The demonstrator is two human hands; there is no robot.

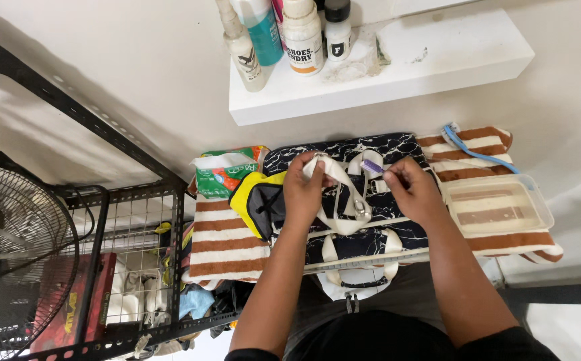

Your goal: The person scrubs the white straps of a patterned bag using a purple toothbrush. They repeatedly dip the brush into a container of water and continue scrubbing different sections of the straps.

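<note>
Seen from above, looking down at two bare forearms reaching up from the bottom of the frame.

At centre: a dark navy bag with a white marble-like vein pattern, cream straps and a metal clasp, lying on a brown-and-white striped towel that covers the surface.

Left hand, just left of centre: closed around a cream strap of the bag, lifting it in a loop above the dark fabric.

Right hand, just right of centre: fingertips pinched on a small toothbrush-like brush with a purple head, its head touching the strap near the upper middle of the bag.

Left of the bag: a yellow and grey cloth item, tucked against the left wrist, and above it a green and white soft packet.

Right of centre: a clear shallow plastic tray on the towel; whether it holds liquid cannot be told. Above it, a blue-handled brush.

Top of the frame: a white wall shelf carrying several bottles, white and teal.

Left edge: a black fan and a black metal rack with a wire basket of cloths.
</note>
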